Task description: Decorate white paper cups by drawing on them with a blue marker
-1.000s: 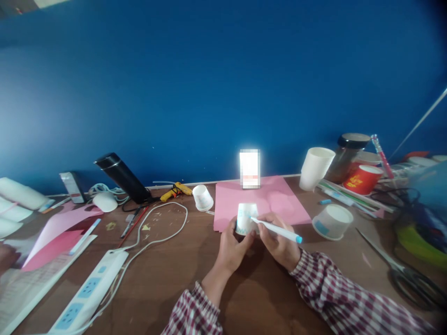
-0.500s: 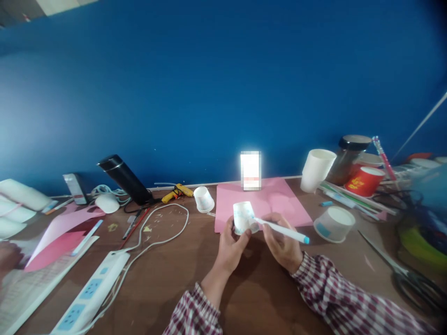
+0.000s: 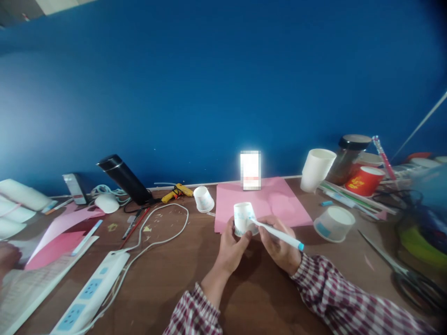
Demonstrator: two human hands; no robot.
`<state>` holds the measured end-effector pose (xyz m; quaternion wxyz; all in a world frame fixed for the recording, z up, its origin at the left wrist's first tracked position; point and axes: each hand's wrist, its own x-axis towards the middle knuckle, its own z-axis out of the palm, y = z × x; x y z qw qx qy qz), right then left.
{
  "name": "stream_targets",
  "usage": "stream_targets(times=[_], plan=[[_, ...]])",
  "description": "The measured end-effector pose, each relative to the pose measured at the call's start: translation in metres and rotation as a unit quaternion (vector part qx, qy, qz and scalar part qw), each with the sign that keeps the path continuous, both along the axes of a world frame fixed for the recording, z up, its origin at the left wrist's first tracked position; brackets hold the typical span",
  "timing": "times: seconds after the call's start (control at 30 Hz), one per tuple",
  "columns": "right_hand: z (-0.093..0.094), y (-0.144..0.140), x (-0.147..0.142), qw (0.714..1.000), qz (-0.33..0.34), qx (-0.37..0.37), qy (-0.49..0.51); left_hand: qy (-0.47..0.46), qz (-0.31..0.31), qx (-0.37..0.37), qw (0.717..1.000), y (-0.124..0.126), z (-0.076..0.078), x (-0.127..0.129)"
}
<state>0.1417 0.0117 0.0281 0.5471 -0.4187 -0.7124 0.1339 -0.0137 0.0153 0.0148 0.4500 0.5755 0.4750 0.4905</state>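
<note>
A small white paper cup (image 3: pixel 243 215) with faint blue marks on its side is gripped near its base by my left hand (image 3: pixel 231 251). My right hand (image 3: pixel 279 244) is closed round a white marker pen (image 3: pixel 279 233) with a blue end. The pen's tip meets the cup's wall, toward its right side. Both hands are just above the near edge of a pink paper sheet (image 3: pixel 289 202). Behind the cup, a bright blurred-out rectangle (image 3: pixel 250 170) stands on that sheet.
Another paper cup (image 3: pixel 203 199) stands left of the sheet. To the right are stacked cups (image 3: pixel 316 170), an upturned tub (image 3: pixel 334 224), a red cup (image 3: pixel 365 181) and scissors (image 3: pixel 405 274). A power strip (image 3: pixel 91 293) and its cord lie left. Another person's hand (image 3: pixel 9 258) shows far left.
My right hand has shifted slightly left, and the pen's blue end has moved left and a little down. The left hand and cup have barely moved.
</note>
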Motion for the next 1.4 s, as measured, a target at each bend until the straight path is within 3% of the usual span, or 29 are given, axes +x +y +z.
stream_targets(times=[0.6, 1.4], plan=[[0.0003, 0.0016, 0.0008, 1.000, -0.018, 0.016, -0.013, 0.033, -0.006, 0.011, 0.999, -0.0038, 0.0061, 0.0000], [-0.0021, 0.0018, 0.0015, 1.000, -0.018, -0.015, -0.017, 0.044, -0.004, 0.013, 0.999, -0.0037, 0.0085, 0.0018]])
